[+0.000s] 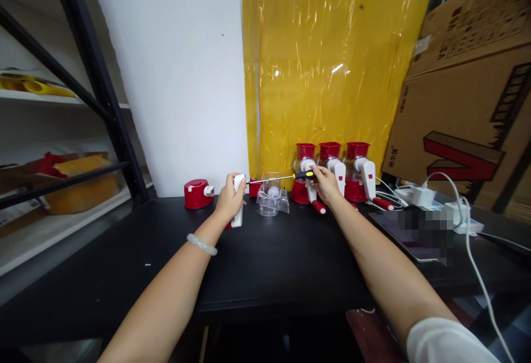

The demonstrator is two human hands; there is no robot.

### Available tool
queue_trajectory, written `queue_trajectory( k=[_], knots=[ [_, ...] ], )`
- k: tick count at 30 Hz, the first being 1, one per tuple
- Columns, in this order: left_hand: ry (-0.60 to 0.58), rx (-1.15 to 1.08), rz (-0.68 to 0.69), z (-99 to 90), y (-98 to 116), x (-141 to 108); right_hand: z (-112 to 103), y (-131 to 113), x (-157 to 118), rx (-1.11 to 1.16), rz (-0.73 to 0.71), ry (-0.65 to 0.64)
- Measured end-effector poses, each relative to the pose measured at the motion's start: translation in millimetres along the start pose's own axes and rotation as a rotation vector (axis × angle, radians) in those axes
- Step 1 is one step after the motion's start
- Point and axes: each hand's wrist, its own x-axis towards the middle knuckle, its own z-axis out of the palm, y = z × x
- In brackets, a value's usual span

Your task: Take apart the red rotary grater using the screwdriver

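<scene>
My left hand (230,198) is closed around a white crank handle (238,216), held upright just above the black table; a bit of red shows at its lower end. In my right hand (326,185) is a screwdriver (305,175) with a black and yellow grip. Its shaft points left and the tip reaches the upper part of the crank handle; whether it sits in a screw is too small to tell. Behind the shaft stands a clear plastic housing (269,203). A red base (198,195) with a white knob rests left of my left hand.
Three red and white rotary graters (360,177) line the back right of the black table (265,274). A tablet (409,236), white chargers (423,195) and cables lie at the right. Behind are a large carton (460,97) and a yellow curtain (327,58); shelves (62,241) stand left.
</scene>
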Motion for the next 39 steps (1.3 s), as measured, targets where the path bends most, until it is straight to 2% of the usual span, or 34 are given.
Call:
queue_trajectory(
  k=[9, 26, 29, 33, 35, 39],
  knots=[
    [0.015, -0.019, -0.034, -0.9, 1.6, 0.6, -0.6, -3.4, -3.7, 0.165, 0.054, -0.052],
    [0.006, 0.010, -0.076, -2.1, 6.3, 0.8, 2.7, -4.5, -4.5, 0.179, 0.009, -0.055],
    [-0.001, 0.031, -0.058, 0.2, 7.9, -0.6, 2.8, -1.3, -2.3, 0.062, -0.023, 0.034],
    [-0.028, 0.119, -0.026, 2.2, 7.1, -2.4, -3.8, 4.1, 0.6, -0.311, -0.229, 0.164],
    [-0.034, 0.182, -0.015, 2.4, 5.6, -2.6, -8.8, 6.0, 1.4, -0.480, -0.308, 0.183],
    [-0.027, 0.271, -0.025, 2.6, 3.2, -2.4, -14.4, 7.9, 0.9, -0.648, -0.335, 0.181]
  ],
)
